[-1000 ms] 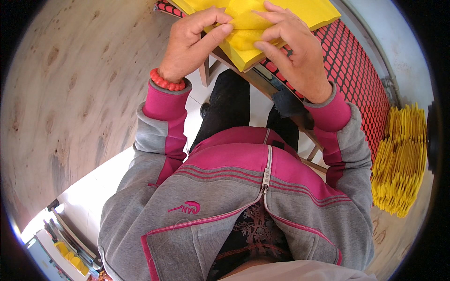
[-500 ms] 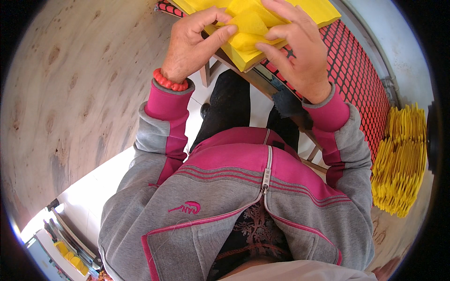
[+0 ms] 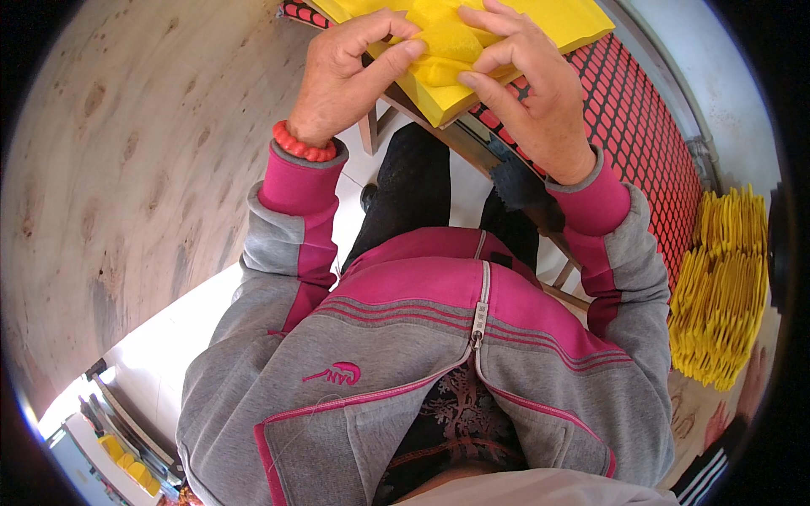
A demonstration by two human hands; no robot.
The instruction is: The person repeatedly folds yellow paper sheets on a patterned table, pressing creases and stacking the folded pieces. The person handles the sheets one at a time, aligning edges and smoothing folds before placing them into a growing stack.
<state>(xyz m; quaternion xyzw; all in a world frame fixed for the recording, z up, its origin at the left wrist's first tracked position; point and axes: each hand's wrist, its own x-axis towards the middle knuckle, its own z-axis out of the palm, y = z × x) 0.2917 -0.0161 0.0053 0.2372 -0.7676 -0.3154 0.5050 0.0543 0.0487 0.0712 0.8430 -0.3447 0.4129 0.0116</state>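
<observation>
Both hands work at a thin yellow paper sheet [image 3: 447,42], folded and puffed up over a flat stack of yellow paper [image 3: 561,21]. With thumb and fingers closed, my left hand [image 3: 346,80] pinches the left side of the sheet; a red bead bracelet [image 3: 302,145] circles that wrist. On the other side, my right hand [image 3: 540,101] has its thumb and fingertips closed on the sheet's right edge, with the other fingers bent above. The upper frame edge cuts off part of the stack.
A table with a red-and-black patterned cover [image 3: 633,110] bears the stack. Rows of folded yellow paper pieces [image 3: 717,287] stand at the right. A wooden board [image 3: 143,169] fills the left. Another person's striped black sleeve [image 3: 709,476] shows at the lower right.
My right hand has shifted slightly left, its fingers drawn in over the yellow paper. My left hand has barely moved. Another person's striped sleeve has come into view at the lower right.
</observation>
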